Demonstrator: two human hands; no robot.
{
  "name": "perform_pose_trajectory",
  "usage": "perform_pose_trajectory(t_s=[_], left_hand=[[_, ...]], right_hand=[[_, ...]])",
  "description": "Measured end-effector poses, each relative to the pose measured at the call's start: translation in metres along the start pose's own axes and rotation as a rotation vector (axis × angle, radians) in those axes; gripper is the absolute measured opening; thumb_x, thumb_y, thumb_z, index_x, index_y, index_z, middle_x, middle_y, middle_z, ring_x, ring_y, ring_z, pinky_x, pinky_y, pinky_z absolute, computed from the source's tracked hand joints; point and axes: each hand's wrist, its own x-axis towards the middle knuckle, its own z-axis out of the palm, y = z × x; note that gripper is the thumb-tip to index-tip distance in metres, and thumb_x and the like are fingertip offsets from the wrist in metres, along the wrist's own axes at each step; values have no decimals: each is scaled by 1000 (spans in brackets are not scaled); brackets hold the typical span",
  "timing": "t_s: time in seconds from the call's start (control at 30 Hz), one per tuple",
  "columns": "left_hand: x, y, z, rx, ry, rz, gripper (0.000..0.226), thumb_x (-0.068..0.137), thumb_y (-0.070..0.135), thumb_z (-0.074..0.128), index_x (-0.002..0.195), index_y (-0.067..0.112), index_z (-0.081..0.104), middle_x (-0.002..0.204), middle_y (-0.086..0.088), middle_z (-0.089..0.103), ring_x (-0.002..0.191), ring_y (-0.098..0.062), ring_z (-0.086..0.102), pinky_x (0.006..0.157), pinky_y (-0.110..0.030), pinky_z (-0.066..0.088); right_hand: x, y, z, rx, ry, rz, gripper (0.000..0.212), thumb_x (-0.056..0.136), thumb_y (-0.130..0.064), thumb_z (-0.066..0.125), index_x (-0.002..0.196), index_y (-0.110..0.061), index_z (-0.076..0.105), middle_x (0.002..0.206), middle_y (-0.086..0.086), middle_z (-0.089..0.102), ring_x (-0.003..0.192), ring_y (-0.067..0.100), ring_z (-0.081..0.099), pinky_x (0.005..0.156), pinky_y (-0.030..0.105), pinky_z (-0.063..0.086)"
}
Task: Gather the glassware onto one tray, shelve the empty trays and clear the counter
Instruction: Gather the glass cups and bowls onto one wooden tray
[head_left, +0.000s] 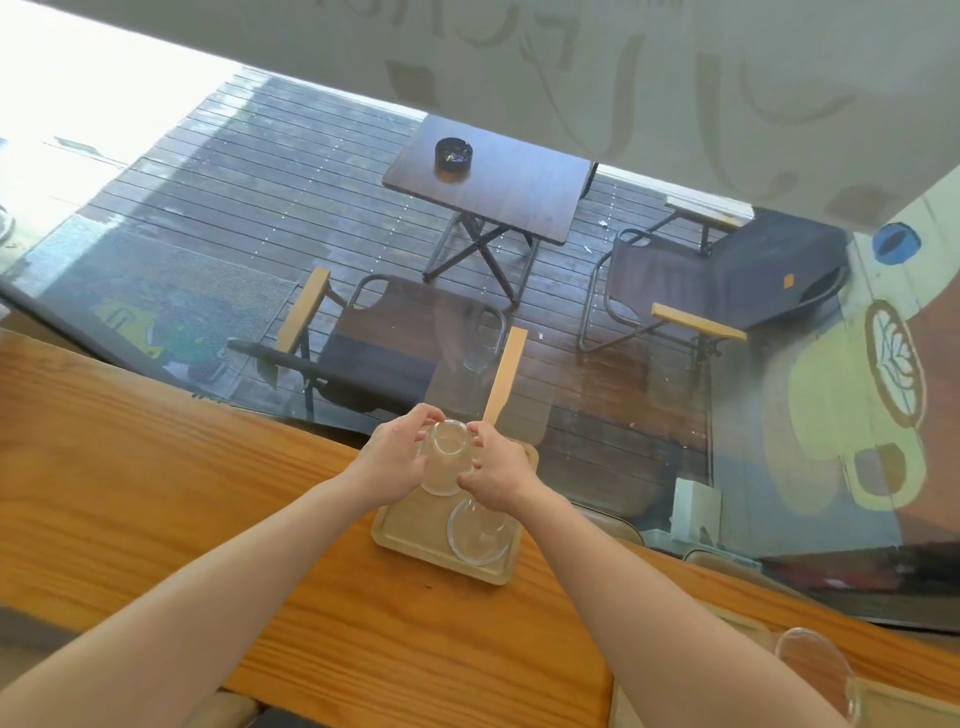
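Note:
A small light wooden tray (400, 540) sits on the wooden counter (156, 493) by the window. Both hands hold a clear glass cup (448, 444) above the tray's far end: my left hand (395, 457) grips its left side, my right hand (496, 475) its right side. Under the cup a clear glass saucer (434, 488) shows partly. A second clear glass saucer (478, 530) lies flat on the tray's near right part. Another tray (893, 704) with a clear glass (815, 660) on it stands at the bottom right corner.
A large window pane (571, 312) rises right behind the counter's far edge. Through it a deck with a folding table, an ashtray and two chairs is visible. Bare counter wood stretches to the left of the small tray.

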Motion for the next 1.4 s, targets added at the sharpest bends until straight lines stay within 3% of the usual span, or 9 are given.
perform_pose_trajectory(t_s=[0.3, 0.43, 0.6, 0.7, 0.87, 1.0, 1.1, 1.2, 1.4], left_hand=[[-19, -4, -4, 10, -27, -36, 34, 90, 22, 71, 120, 25, 54, 115, 4, 63, 104, -13, 61, 70, -14, 47], [-27, -8, -4, 99, -46, -22, 45, 90, 14, 68, 130, 28, 54, 112, 2, 58, 100, -15, 60, 74, -17, 46], [-30, -9, -5, 192, -21, -51, 42, 88, 7, 67, 123, 27, 54, 116, 4, 59, 102, -16, 59, 81, -29, 53], [-31, -5, -5, 227, -55, -24, 48, 88, 6, 67, 127, 30, 55, 119, 8, 58, 102, -15, 58, 77, -24, 48], [-30, 1, 0, 306, -59, -27, 35, 89, 2, 61, 110, 29, 54, 115, -1, 62, 90, -15, 58, 63, -17, 42], [-30, 21, -3, 372, -48, -43, 41, 90, 5, 61, 127, 22, 54, 127, -5, 61, 103, -17, 56, 75, -25, 44], [-29, 51, -6, 410, -27, 21, 47, 85, 3, 66, 127, 20, 56, 126, -5, 61, 110, -21, 56, 84, -31, 47], [-25, 95, 2, 421, -41, 135, 36, 84, 1, 57, 116, 17, 61, 112, -3, 65, 101, -20, 58, 86, -36, 51], [-21, 191, 63, 404, -200, 370, 10, 88, 14, 58, 98, 16, 62, 93, -2, 66, 83, -20, 59, 73, -34, 48]], right_hand=[[-12, 5, 12, 14, 43, -44, 69, 87, 0, 63, 149, -18, 38, 145, 8, 51, 130, 28, 53, 102, 40, 52], [-17, 5, 15, -12, 71, -85, 61, 88, 4, 56, 145, -13, 44, 142, 9, 54, 129, 26, 53, 104, 37, 49], [-20, 8, 17, -29, 124, -128, 52, 91, 6, 53, 140, -11, 49, 136, 10, 58, 125, 25, 55, 103, 37, 50], [-22, 12, 18, -52, 152, -155, 45, 93, 3, 53, 136, -10, 53, 130, 10, 61, 119, 25, 58, 100, 36, 52], [-28, 17, 15, -70, 192, -189, 41, 94, 1, 53, 133, -7, 57, 126, 10, 64, 115, 24, 59, 98, 34, 51], [-44, 18, 2, -66, 260, -216, 36, 95, -2, 52, 130, -6, 60, 122, 11, 67, 114, 23, 61, 93, 27, 48], [-64, 20, -17, -61, 338, -216, 31, 95, -4, 51, 123, -4, 65, 117, 12, 69, 109, 24, 63, 92, 28, 49], [-93, 29, -42, -68, 402, -211, 24, 93, -7, 54, 112, -4, 69, 107, 12, 70, 99, 26, 64, 86, 33, 52], [-167, 75, -88, 20, 583, -106, 22, 95, -19, 56, 110, -7, 66, 97, 6, 69, 91, 23, 62, 80, 38, 53]])
